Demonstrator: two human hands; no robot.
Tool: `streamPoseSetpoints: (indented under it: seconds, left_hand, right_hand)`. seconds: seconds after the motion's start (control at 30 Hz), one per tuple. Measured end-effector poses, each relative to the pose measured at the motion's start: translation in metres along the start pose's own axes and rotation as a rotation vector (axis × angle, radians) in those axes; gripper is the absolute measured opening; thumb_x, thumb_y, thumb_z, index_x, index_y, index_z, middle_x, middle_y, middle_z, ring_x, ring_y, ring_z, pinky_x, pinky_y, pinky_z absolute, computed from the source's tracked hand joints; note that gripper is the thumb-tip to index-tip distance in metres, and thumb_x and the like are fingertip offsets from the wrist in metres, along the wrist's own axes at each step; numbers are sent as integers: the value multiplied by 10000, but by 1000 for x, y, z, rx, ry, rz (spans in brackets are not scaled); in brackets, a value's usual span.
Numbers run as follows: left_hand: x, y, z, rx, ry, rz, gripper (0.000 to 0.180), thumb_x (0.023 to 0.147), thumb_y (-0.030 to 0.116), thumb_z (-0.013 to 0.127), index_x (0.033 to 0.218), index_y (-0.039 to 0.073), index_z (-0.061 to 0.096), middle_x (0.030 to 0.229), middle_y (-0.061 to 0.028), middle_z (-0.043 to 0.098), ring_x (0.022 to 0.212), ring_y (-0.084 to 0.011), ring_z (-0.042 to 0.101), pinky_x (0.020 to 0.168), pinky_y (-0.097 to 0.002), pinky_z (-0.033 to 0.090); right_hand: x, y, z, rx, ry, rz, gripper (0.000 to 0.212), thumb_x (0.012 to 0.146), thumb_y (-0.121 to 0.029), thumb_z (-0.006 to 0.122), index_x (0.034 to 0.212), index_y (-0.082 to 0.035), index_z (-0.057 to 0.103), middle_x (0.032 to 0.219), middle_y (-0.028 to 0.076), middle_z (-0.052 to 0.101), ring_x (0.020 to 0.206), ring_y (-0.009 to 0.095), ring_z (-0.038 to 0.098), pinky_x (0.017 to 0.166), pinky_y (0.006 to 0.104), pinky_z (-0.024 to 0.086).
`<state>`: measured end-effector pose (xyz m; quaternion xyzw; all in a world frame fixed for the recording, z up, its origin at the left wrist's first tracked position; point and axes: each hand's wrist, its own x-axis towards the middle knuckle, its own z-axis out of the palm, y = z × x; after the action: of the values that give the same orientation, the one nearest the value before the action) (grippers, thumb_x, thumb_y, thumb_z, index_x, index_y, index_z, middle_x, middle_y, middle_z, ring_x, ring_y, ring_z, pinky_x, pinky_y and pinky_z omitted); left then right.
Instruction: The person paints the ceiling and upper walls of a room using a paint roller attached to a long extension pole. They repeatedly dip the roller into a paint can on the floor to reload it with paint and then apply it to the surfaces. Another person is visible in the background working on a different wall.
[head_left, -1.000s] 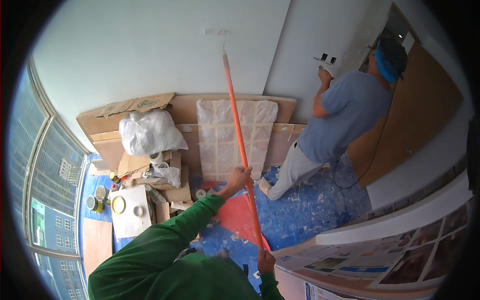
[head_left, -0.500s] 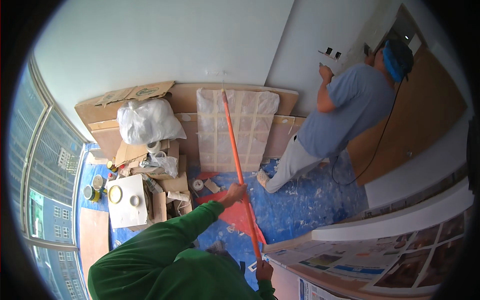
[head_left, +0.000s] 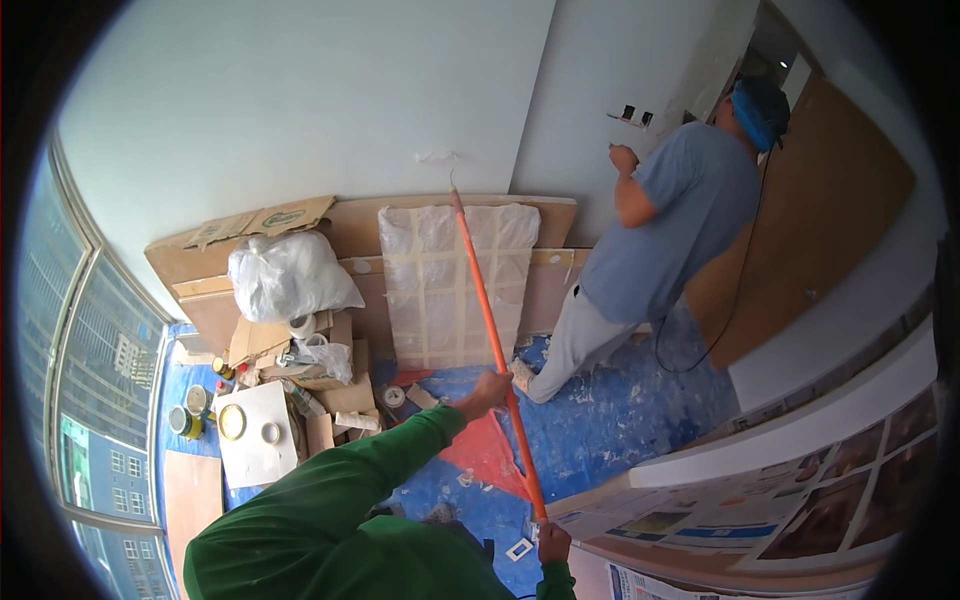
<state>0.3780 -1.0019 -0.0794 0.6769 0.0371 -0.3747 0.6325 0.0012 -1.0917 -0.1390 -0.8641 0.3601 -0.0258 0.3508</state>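
A long orange paint roller pole (head_left: 485,300) slants up and away from me, with a thin wire frame at its far tip. That tip is against the pale wall, where a whitish roller head (head_left: 437,156) blends into the paint. My left hand (head_left: 487,392), in a green sleeve, is wrapped round the middle of the pole. Lower down, my right hand (head_left: 554,542) grips the pole's near end.
A co-worker (head_left: 680,220) in a grey-blue shirt stands to the right, facing the wall, a cable hanging behind. Wrapped panels (head_left: 460,290) and boards lean on the wall. Boxes, a white bag (head_left: 290,275) and paint cans (head_left: 185,422) stand left. Blue sheeting (head_left: 590,430) covers the floor.
The view has shifted a little, so the scene sits lower and farther left. Both hands keep their hold, lying slightly farther right in view. The co-worker's raised hand still faces the wall.
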Motion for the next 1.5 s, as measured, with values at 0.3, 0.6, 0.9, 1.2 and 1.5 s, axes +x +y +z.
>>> streamPoseSetpoints:
  seconds: [0.3, 0.6, 0.9, 1.2, 1.5]
  left_hand:
    - [-11, 51, -13, 141, 48, 301, 474, 924, 342, 488, 795, -90, 633, 686, -180, 659, 536, -236, 651, 431, -337, 533]
    - [-31, 193, -35, 108, 47, 563, 451, 933, 346, 490, 816, -77, 599, 664, -153, 634, 554, -232, 651, 432, -317, 522]
    - [-14, 115, -32, 78, 50, 384, 432, 941, 335, 479, 867, -72, 605, 695, -158, 660, 596, -232, 671, 446, -326, 544]
    - [-3, -8, -34, 83, 72, 55, 440, 930, 346, 469, 849, -62, 612, 720, -168, 667, 602, -255, 674, 466, -350, 555]
    - [-1, -53, -43, 0, 43, 9, 442, 920, 351, 488, 830, -66, 603, 690, -163, 651, 570, -262, 657, 450, -348, 547]
  right_hand:
    - [31, 3, 30, 325, 21, -99, 479, 915, -358, 502, 570, -28, 548, 475, 52, 495, 436, 138, 478, 454, 331, 365]
    - [72, -138, -8, 263, 162, -195, 474, 936, -348, 454, 629, -5, 562, 552, 147, 517, 524, 286, 516, 511, 419, 378]
    - [47, -100, -3, 39, 96, -117, 522, 930, -412, 432, 711, 14, 637, 666, 227, 604, 635, 410, 586, 587, 473, 417]
    - [-12, -43, 19, -157, -63, 30, 575, 926, -468, 399, 747, 14, 658, 727, 272, 611, 739, 450, 603, 682, 520, 449]
    - [-39, -42, 9, -201, -109, 49, 555, 923, -479, 400, 754, -15, 653, 748, 247, 626, 746, 443, 602, 673, 521, 451]
